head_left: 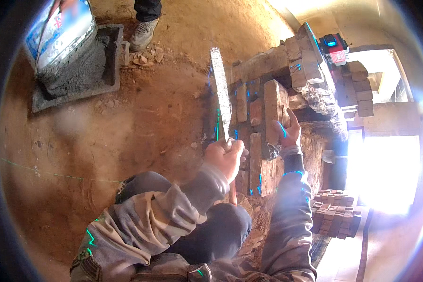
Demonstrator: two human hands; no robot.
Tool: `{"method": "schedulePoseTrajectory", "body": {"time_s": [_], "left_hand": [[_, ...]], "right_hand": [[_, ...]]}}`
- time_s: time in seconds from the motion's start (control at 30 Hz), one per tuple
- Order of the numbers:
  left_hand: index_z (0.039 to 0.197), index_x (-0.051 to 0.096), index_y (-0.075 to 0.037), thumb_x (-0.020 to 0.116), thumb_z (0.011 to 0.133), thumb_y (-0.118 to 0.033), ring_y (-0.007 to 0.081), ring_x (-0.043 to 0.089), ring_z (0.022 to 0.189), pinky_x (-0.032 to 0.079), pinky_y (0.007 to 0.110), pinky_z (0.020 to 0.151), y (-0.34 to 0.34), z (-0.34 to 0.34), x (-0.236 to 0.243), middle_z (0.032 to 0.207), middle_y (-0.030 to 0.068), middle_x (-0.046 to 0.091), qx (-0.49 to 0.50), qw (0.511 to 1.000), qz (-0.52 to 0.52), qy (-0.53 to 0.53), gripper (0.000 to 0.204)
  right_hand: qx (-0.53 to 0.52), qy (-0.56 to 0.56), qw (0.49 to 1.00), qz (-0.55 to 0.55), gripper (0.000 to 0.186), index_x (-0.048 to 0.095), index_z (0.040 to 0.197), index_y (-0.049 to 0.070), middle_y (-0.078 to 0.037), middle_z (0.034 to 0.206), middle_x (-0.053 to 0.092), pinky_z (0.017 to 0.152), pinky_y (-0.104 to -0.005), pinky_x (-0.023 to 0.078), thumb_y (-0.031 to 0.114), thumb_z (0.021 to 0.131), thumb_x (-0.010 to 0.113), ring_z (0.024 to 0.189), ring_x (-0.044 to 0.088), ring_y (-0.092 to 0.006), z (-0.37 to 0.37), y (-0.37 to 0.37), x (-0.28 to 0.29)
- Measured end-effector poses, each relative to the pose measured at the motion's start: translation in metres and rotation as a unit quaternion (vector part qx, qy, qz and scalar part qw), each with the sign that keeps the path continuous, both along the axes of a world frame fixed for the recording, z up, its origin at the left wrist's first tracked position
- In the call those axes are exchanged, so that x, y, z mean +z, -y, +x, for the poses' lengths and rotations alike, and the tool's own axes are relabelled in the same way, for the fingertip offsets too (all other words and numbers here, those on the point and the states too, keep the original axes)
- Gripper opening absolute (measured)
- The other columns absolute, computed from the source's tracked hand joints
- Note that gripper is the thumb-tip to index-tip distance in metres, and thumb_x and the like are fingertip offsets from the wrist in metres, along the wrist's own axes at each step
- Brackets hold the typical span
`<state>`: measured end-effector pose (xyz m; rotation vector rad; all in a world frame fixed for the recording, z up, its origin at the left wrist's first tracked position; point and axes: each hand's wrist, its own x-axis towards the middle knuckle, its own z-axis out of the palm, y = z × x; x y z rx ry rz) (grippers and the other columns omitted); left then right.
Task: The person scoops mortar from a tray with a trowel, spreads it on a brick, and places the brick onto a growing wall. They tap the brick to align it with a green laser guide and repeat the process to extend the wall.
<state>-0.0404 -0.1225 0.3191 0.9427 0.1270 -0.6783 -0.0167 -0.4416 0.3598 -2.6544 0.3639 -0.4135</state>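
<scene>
In my left hand (224, 160) is a bricklayer's trowel (221, 91) with a long, narrow, flat blade crusted pale. Its blade points away from me, beside the brickwork, and a wooden handle end shows below my fist. My right hand (289, 131) grips a brick (273, 101) on the stepped brick wall (256, 155), fingers over its right side. Whether that brick rests fully on the course beneath cannot be told. Blue and green laser marks fall on the bricks and on my sleeves.
A dark mortar tray (110, 70) with wet grey mortar and a white-and-blue bag (63, 33) lies far left. Another person's shoe (144, 34) stands beside it. A red-and-black laser level (333, 49) sits atop the wall. Bricks are stacked (336, 214) at the right, near a bright window.
</scene>
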Motion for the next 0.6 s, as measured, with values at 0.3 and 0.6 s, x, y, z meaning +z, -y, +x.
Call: {"method": "schedulePoseTrajectory", "body": {"time_s": [0.3, 0.6], "left_hand": [[0.095, 0.067, 0.004, 0.060, 0.098, -0.019, 0.0177, 0.069, 0.072, 0.056, 0.031, 0.068, 0.008, -0.001, 0.007, 0.084, 0.0117, 0.072, -0.017, 0.995, -0.043, -0.088, 0.025], [0.092, 0.066, 0.005, 0.062, 0.098, -0.017, 0.0190, 0.070, 0.072, 0.057, 0.030, 0.068, 0.011, -0.003, 0.008, 0.086, 0.0144, 0.073, -0.021, 0.993, -0.058, -0.098, 0.023]], "right_hand": [[-0.007, 0.021, 1.000, -0.009, 0.083, 0.059, 0.134, -0.004, -0.019, 0.110, 0.073, 0.088, -0.0351, 0.053, 0.041, 0.071, 0.087, 0.098, 0.067, -0.0198, 0.000, 0.005, 0.000], [0.004, 0.021, 1.000, 0.014, 0.068, 0.062, 0.132, -0.002, -0.009, 0.099, 0.073, 0.073, -0.0286, 0.054, 0.025, 0.075, 0.086, 0.084, 0.063, -0.0100, 0.015, 0.002, 0.000]]}}
